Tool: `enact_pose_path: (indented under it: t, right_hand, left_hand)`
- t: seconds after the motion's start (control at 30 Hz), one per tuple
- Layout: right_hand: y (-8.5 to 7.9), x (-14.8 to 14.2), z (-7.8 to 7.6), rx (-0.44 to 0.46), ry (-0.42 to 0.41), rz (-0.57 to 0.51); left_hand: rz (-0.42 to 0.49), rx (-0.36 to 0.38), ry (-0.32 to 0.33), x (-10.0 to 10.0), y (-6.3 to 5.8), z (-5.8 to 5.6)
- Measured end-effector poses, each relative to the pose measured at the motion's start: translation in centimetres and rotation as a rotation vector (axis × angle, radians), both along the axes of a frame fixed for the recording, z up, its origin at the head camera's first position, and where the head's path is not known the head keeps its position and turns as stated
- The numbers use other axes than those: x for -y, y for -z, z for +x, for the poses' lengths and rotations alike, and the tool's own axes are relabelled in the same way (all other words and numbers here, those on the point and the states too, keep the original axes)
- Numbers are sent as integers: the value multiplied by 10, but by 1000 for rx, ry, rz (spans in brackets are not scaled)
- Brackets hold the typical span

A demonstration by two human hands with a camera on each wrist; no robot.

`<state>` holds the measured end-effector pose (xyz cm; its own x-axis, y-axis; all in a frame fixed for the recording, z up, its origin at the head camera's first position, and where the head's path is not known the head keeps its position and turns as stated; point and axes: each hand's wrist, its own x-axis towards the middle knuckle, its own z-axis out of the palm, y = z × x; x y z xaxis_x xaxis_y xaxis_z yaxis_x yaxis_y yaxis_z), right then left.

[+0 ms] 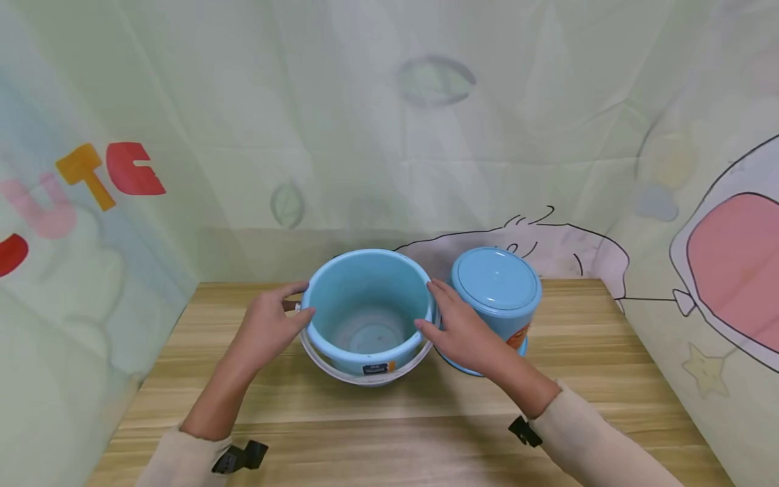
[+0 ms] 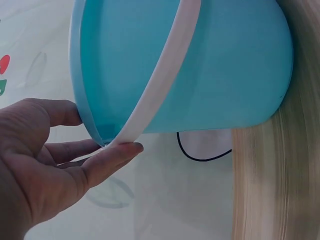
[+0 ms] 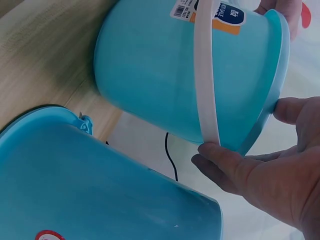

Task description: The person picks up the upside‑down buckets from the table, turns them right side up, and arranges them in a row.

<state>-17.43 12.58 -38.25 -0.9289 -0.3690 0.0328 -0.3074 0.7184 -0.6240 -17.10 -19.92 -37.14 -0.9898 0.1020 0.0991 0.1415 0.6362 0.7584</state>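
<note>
A light-blue bucket (image 1: 365,297) stands upright on the table, its mouth facing up and no contents visible inside. Its white handle (image 1: 363,381) hangs down across the front, near a small dark label (image 1: 379,368). My left hand (image 1: 268,325) grips the rim on the left side; in the left wrist view its fingers are at the rim and at the handle's end. On the opposite side my right hand (image 1: 465,331) holds the rim, thumb at the near edge. The right wrist view shows fingertips (image 3: 212,150) right at the handle's joint.
Just right of the bucket stands a second, bluer bucket (image 1: 496,281) turned upside down, with an orange-red sticker (image 1: 518,337). The wooden table (image 1: 365,446) ends at a printed cloth backdrop (image 1: 341,149) that rises behind and at both sides.
</note>
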Motion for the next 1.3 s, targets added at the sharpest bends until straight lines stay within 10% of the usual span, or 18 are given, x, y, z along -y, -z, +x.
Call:
enact_pose_path:
  t: [1.3]
  right_hand:
    - [-10, 14, -40, 97, 58, -75]
  left_hand:
    - [91, 48, -28, 4, 5, -35]
